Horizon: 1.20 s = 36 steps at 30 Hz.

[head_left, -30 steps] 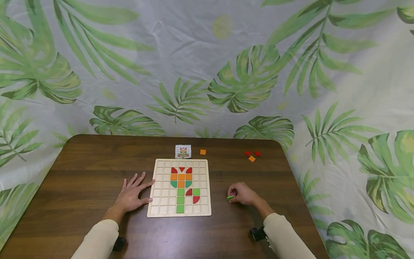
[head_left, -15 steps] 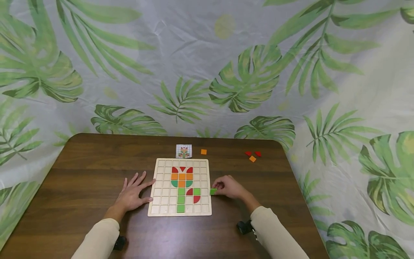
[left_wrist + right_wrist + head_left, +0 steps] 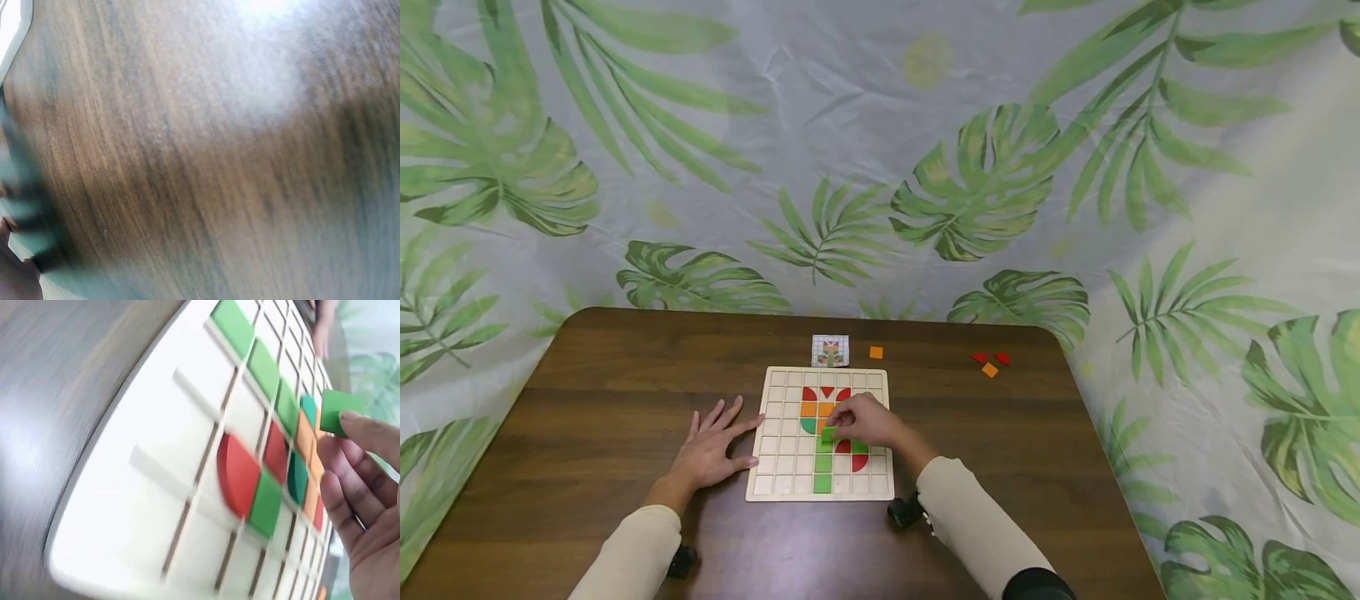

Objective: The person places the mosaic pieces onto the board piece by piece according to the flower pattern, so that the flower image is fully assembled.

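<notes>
A pale wooden grid board (image 3: 778, 479) lies on the table with red, orange, teal and green tiles set in its cells, forming a tulip-like shape. Over the middle of the board, my right hand (image 3: 871, 421) pinches a green square tile (image 3: 337, 412) between thumb and fingers. In the right wrist view this tile is raised above the board surface, while a red quarter-circle tile (image 3: 237, 475) lies nearer the camera. My left hand (image 3: 703, 454) rests with fingers spread, thumb and index finger at the board's left edge. The right hand covers part of the pattern in the head view.
Behind the board lie a small printed pattern card (image 3: 831, 351) and an orange square tile (image 3: 876, 352). Farther right are two red tiles (image 3: 1002, 358) and another orange tile (image 3: 990, 370). A leaf-print cloth (image 3: 850, 167) hangs behind the brown wooden table (image 3: 602, 400).
My right hand has carried the green tile leftward from the table right of the board to over its middle. The left hand has stayed at the board's left edge.
</notes>
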Motion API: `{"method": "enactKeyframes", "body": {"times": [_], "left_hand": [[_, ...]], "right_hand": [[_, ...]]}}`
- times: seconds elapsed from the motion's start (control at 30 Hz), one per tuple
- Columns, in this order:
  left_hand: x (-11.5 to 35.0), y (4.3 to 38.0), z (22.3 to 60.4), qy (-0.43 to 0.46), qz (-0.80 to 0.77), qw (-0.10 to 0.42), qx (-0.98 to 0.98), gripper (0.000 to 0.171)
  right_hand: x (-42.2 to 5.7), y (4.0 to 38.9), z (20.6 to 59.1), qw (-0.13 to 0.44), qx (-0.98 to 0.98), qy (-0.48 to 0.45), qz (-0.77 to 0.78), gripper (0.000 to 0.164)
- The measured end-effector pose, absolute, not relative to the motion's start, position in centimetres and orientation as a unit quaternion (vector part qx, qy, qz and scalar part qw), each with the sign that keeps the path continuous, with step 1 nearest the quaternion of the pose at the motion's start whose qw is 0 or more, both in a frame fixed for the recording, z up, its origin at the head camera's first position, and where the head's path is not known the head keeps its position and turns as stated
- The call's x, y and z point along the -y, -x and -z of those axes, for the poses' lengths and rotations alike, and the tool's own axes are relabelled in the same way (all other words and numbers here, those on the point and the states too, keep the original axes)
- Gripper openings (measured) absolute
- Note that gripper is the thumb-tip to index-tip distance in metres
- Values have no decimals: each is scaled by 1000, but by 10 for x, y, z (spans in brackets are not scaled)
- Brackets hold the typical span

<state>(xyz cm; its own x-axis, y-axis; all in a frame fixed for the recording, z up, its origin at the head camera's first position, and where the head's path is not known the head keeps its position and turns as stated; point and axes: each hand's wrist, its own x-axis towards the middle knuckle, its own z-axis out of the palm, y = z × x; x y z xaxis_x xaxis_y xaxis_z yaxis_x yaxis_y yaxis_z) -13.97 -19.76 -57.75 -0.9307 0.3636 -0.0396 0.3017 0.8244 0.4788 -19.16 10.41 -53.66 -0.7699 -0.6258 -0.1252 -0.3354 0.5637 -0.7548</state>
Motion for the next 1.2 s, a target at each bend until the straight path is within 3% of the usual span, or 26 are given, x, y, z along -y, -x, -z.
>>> {"method": "enactKeyframes", "body": {"times": [0.53,0.8,1.2], "left_hand": [[198,140,576,-173,-231,59,-956,67],[198,139,575,-173,-232,60,-955,67],[197,138,575,-175,-237,54,-954,67]], "right_hand": [[-41,188,554,164,-879,270,358,4],[-33,184,558,131,-901,267,314,5],[-31,179,557,126,-915,283,259,5]]}}
